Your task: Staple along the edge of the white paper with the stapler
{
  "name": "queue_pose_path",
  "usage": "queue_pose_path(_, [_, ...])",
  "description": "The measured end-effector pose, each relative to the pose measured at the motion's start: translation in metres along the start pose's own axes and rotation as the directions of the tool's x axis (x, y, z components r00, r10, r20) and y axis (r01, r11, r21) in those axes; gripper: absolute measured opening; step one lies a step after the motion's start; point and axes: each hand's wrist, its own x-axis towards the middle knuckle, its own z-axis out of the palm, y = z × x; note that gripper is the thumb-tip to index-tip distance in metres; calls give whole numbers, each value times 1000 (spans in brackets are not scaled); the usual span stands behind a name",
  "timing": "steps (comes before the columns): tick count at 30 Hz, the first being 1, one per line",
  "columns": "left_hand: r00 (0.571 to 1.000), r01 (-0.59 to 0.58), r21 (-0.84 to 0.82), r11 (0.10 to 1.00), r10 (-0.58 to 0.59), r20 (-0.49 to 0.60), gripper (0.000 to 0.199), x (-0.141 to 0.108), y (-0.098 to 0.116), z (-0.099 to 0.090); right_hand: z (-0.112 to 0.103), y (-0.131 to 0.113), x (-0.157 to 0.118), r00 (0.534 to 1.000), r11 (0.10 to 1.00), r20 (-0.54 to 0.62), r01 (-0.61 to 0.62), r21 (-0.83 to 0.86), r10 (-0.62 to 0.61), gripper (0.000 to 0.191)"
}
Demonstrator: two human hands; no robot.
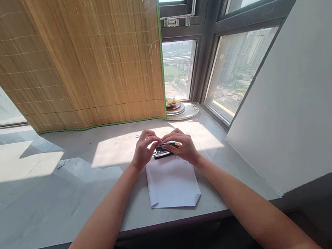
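This seems to be a room high in a building: windows [178,70] overlook distant blocks and greenery. A bamboo blind [91,61] hangs over a wide pale sill [88,211].

Black device [163,154]: dark, long and narrow, stapler-like, with a pale strip along its lower part; partly hidden, so its exact form cannot be told.
Orange spot [178,144]: small and bright, at the device's right end.
Device's place: centre of the frame, level, at the paper's top edge.
White paper [173,183]: flat, lower corners creased or curled, small marks near its upper right; just below centre.
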Motion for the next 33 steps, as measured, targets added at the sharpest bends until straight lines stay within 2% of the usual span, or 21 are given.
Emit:
queue_pose_path(5, [998,33,-27,999,-34,-55,22,3,0,0,2,1,3,999,999,-37,-2,-33,1,8])
queue_pose_path(8, [964,132,49,990,-117,-240,19,4,-17,-11,-12,25,2,983,983,-164,-110,-145,86,10])
queue_pose_path(10, [902,279,167,946,-198,-383,19,2,-37,-24,-31,51,-2,934,918,-289,-290,-272,209,12])
queue_pose_path(13, [852,444,266,856,-311,-421,6,-3,-68,-43,-59,92,-14,811,713,-414,-571,-407,413,15])
queue_pose_path(15, [831,500,239,833,-383,-404,8,-6,-85,-50,-71,111,-22,755,621,-455,-651,-436,473,15])
queue_pose_path(17, [831,512,199,836,-422,-363,10,-7,-95,-50,-74,122,-28,737,592,-461,-674,-442,495,16])
queue_pose_path(19, [849,496,193,846,-428,-310,9,-6,-99,-46,-71,127,-31,752,603,-431,-658,-451,499,17])
queue_pose_path(21, [863,494,265,828,-432,-260,8,-5,-98,-42,-67,130,-32,779,623,-390,-627,-468,491,19])
queue_pose_path(25, [859,481,567,668,-487,-156,16,-3,-88,-43,-65,127,-30,812,650,-360,-583,-488,459,21])
queue_pose_path(27, [859,451,645,617,-496,-127,15,-2,-85,-45,-66,119,-25,825,686,-389,-560,-464,410,23])
queue_pose_path(30, [881,426,646,634,-453,-137,10,-2,-85,-47,-62,96,-14,854,807,-400,-477,-347,332,22])
queue_pose_path(31, [890,418,635,649,-433,-143,12,-2,-87,-47,-59,86,-11,878,858,-362,-426,-288,314,22])
queue_pose_path(33, [905,402,603,689,-397,-149,16,-3,-89,-46,-51,66,-6,940,939,-207,-306,-159,272,24])
